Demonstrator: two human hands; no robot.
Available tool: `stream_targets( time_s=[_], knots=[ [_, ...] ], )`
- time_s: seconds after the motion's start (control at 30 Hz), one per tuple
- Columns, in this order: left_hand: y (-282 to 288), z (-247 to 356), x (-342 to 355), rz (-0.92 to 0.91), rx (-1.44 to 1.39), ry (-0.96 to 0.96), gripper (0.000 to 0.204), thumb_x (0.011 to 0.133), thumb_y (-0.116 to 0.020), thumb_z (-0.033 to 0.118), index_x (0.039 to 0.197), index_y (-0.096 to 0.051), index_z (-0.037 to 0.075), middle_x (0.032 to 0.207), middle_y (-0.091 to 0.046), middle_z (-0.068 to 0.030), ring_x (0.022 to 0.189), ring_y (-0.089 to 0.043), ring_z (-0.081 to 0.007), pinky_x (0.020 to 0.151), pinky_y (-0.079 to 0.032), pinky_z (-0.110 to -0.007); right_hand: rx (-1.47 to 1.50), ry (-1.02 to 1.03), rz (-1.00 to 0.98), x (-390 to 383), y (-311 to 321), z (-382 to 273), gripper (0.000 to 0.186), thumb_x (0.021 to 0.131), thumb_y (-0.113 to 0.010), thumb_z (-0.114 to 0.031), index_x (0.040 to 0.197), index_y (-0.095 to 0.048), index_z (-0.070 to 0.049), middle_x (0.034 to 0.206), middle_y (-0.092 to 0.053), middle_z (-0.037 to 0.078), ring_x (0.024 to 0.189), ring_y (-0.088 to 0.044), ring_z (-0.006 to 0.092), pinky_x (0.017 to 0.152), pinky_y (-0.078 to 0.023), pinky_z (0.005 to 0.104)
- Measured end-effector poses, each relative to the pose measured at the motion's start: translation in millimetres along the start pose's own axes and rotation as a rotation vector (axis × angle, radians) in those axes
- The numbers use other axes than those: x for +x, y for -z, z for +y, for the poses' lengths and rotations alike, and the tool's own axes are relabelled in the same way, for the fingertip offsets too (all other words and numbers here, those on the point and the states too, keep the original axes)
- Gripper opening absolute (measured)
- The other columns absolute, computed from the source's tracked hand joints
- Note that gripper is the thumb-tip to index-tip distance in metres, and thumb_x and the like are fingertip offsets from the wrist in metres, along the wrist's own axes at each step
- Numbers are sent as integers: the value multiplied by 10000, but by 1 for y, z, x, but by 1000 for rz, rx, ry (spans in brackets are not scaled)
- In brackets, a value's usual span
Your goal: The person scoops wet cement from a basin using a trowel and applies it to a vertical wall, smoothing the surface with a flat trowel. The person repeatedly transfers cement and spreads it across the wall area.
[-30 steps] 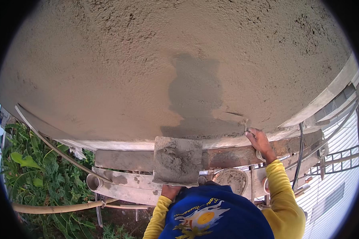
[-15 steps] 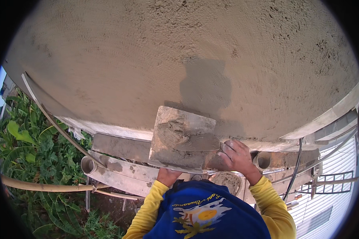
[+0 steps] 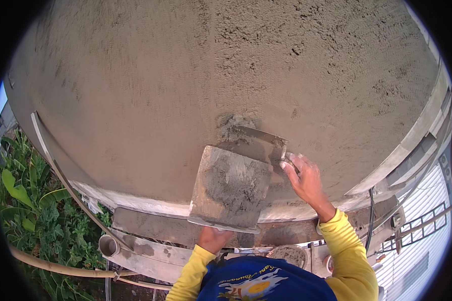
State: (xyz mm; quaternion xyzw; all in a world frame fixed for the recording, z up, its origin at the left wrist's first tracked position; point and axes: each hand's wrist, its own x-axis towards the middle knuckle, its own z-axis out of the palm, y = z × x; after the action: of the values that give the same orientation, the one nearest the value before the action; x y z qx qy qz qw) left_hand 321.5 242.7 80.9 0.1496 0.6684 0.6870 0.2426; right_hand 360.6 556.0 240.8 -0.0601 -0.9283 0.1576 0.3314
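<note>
My right hand (image 3: 306, 180) is closed round the handle of a trowel (image 3: 260, 134). The trowel's blade is at the wall (image 3: 150, 100), where a rough dab of wet mortar (image 3: 234, 125) sticks to the grey plaster. Just below, my left hand (image 3: 215, 239) holds a flat square mortar board (image 3: 231, 188) from underneath; its fingers are mostly hidden by the board. A thin, smeared layer of mortar lies on the board's face. The board is close to the wall.
Wooden scaffold planks (image 3: 150, 258) run along the wall's foot. On them stand a bucket of mortar (image 3: 290, 255) and a small pot (image 3: 108, 245). A long strip (image 3: 60, 170) leans at the left, by green plants (image 3: 50, 226). A black cable (image 3: 370, 220) hangs at the right.
My right hand has lifted the trowel from the board up to the wall, and a mortar dab now shows there. The board has stayed in my left hand, tilted slightly differently.
</note>
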Motion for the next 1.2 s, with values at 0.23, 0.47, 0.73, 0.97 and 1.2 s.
stream_targets(
  time_s=[0.23, 0.47, 0.73, 0.97, 1.2],
  knots=[
    [14, -39, 9, -104, 14, 30, 625, 848, -779, 31, 1414, -537, -76, 1353, -665, -194, 1232, -647, -260, 1074, -512, -382, 144, -235, -230, 92, 85, -18, 585, 1020, -679, -457, 1273, -696, 70, 849, -696, 113, 660, -646, 173, 637, -537, 344],
    [22, -28, 6, -114, 141, 128, 547, 839, -804, 83, 1331, -621, -71, 1301, -715, -169, 1202, -672, -247, 1067, -504, -361, 328, -141, -131, 124, 142, -12, 470, 1045, -648, -463, 1176, -737, -21, 865, -701, 62, 720, -657, 160, 629, -509, 313],
    [17, -37, 5, -112, 5, 112, 564, 829, -824, 123, 1325, -632, -66, 1294, -723, -173, 1207, -674, -265, 1088, -486, -367, -397, 116, -475, 81, 62, -42, 457, 1065, -579, -432, 1202, -732, -23, 989, -744, 242, 855, -709, 440, 777, -549, 494],
    [24, -56, 10, -117, 49, 88, 586, 830, -820, 114, 1343, -600, -63, 1307, -707, -178, 1221, -667, -287, 1094, -483, -374, -68, -4, -236, 173, 145, -65, 502, 1076, -579, -475, 997, -674, 11, 744, -602, 64, 658, -525, 183, 634, -468, 364],
    [25, -42, 7, -159, 168, -89, 590, 844, -803, 92, 1365, -569, -56, 1299, -697, -173, 1214, -667, -285, 1083, -497, -381, 300, -89, 66, 160, 177, -19, 431, 1074, -599, -479, 1039, -652, -52, 809, -580, -4, 706, -507, 77, 613, -426, 258]
  ],
)
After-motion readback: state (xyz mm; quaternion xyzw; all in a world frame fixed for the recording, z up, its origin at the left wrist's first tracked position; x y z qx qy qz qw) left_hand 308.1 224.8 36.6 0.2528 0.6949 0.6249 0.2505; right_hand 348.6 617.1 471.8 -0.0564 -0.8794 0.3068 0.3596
